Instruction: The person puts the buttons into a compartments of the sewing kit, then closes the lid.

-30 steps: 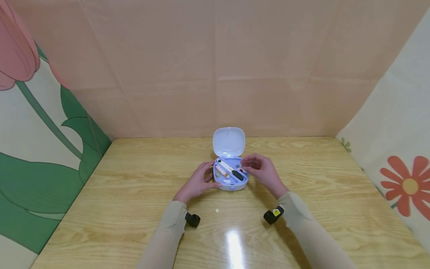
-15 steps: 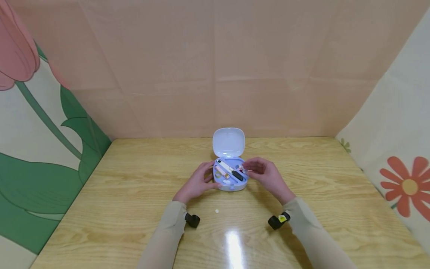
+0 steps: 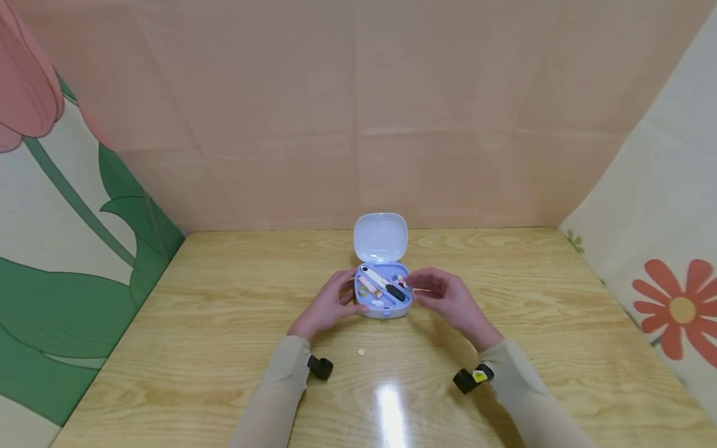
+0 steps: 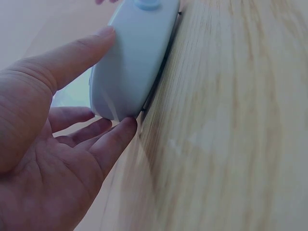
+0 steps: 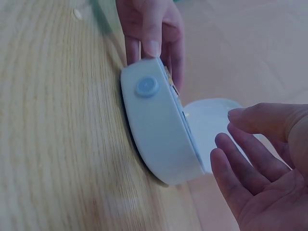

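Note:
A small pale-blue storage box point(image 3: 386, 314) stands on the table with its hinged lid point(image 3: 381, 238) raised. My left hand point(image 3: 325, 306) holds the box's left side, thumb on the front corner and fingers along the side and lower edge, as the left wrist view shows. Beside the right rim, my right hand point(image 3: 450, 300) has loosely bent fingers, and nothing shows between them in the right wrist view. Across the middle of the box lies a long white tool with a black end point(image 3: 395, 292). A pink-and-orange piece point(image 3: 370, 286) lies left of it, small pieces point(image 3: 400, 281) right of it.
On the wooden table point(image 3: 235, 298), a small white disc point(image 3: 361, 352) lies in front of the box, between the forearms. Behind is a plain pinkish backdrop point(image 3: 358, 124). Flower-printed cloths point(image 3: 666, 261) hang at both sides. Each wrist wears a black camera point(image 3: 321, 368).
My right hand has drawn back from over the box's right compartment to beside its right rim, moving right and slightly nearer me. The left hand and the box have stayed in place.

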A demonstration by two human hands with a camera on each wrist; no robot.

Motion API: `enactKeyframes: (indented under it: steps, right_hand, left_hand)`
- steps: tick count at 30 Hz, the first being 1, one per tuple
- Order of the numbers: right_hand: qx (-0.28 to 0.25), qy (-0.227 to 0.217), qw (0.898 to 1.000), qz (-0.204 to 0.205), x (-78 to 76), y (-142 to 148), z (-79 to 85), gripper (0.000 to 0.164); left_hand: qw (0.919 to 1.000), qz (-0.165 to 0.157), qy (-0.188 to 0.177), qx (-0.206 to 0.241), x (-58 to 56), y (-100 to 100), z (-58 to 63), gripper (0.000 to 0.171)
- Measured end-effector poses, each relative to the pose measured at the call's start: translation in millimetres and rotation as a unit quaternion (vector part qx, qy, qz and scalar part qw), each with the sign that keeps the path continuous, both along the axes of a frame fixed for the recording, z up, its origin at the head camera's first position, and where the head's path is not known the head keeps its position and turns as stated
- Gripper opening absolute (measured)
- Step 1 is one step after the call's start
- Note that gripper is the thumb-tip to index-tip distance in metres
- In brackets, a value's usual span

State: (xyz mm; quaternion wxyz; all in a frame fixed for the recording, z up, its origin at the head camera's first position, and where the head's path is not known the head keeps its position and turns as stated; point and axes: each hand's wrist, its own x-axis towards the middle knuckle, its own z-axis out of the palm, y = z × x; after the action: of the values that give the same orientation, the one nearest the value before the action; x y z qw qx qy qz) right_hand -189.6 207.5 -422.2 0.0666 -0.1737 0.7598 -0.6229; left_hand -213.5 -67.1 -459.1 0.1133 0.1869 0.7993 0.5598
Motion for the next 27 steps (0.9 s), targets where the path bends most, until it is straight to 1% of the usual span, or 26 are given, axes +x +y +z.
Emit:
enactKeyframes:
  steps: [4, 9, 16, 19, 27]
  right_hand:
    - [-0.006, -0.003, 1.000, 0.013, 6.9, -0.7, 1.4, 0.034]
    - [-0.025, 0.013, 0.999, 0.028, 12.2, -3.8, -0.5, 0.034]
    - [-0.036, 0.014, 0.998, 0.042, 19.8, -12.4, 1.3, 0.033]
    - [-0.033, 0.013, 0.998, 0.050, 23.4, -16.5, 2.2, 0.032]
    - [-0.014, 0.004, 0.998, 0.068, 30.4, -27.5, 3.6, 0.031]
  left_hand:
    - [1.0000, -0.001, 0.002, 0.003, 0.4, 0.1, 0.3, 0.085]
    - [1.0000, -0.001, 0.003, 0.006, 0.3, 0.1, 0.6, 0.085]
    - [1.0000, -0.001, 0.001, 0.010, 0.3, 0.2, 0.5, 0.085]
    - [1.0000, 0.000, 0.001, 0.006, 0.7, 0.2, 0.5, 0.085]
    - [0.9998, -0.005, 0.008, 0.016, 1.0, 0.7, 1.4, 0.083]
